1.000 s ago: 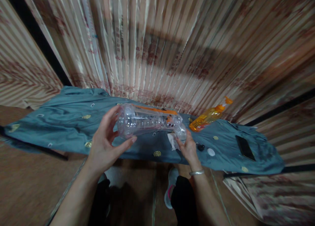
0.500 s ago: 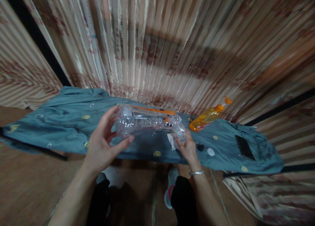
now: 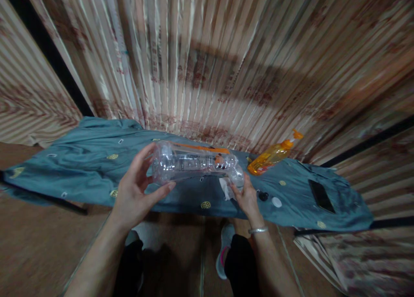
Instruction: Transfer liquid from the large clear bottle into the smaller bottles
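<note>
A clear plastic bottle with an orange-and-black label lies on its side in the air between my hands, above the cloth-covered table. Its wide end rests in my left hand, the thumb below and the fingers curled behind it. At the narrow end on the right, my right hand grips the bottle and wears a silver bracelet. A crumpled white piece shows beside my right fingers; whether they touch it I cannot tell.
Blue-green cloth covers the table. Right of my hands are an orange pump bottle, a small black object, a white disc and a dark phone. A striped curtain hangs behind.
The view has shifted very slightly, so the table sits a little lower. Both hands keep hold of the clear bottle, which has barely moved.
</note>
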Action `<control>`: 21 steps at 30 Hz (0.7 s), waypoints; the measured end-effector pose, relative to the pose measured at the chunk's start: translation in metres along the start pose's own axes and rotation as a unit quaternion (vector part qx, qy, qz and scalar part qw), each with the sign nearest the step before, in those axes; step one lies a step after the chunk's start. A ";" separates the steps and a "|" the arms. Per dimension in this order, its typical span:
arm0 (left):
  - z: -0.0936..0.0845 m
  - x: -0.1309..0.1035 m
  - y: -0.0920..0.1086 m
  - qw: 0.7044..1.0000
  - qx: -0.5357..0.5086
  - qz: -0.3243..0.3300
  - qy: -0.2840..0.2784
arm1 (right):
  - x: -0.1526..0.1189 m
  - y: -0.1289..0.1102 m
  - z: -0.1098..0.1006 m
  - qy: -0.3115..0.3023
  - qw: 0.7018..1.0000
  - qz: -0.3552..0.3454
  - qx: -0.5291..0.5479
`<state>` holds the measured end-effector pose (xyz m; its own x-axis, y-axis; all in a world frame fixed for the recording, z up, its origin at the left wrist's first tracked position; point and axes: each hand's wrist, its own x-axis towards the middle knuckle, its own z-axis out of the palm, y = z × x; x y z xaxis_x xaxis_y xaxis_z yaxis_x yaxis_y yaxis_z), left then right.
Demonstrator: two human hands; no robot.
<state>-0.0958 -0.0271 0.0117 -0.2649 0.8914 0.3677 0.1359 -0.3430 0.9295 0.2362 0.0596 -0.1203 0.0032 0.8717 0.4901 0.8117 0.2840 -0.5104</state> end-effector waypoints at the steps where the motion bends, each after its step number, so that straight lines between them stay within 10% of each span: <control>1: 0.000 0.000 -0.001 1.000 -0.002 0.000 0.002 | 0.000 0.000 0.000 0.001 1.000 0.000 0.001; 21: -0.001 0.003 -0.010 0.999 -0.049 -0.015 0.013 | 0.000 -0.001 -0.001 -0.009 1.000 0.008 0.010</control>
<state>-0.0994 -0.0211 0.0038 -0.2931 0.8943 0.3382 0.0340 -0.3438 0.9384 0.2361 0.0589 -0.1188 0.0056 0.8831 0.4691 0.7997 0.2777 -0.5323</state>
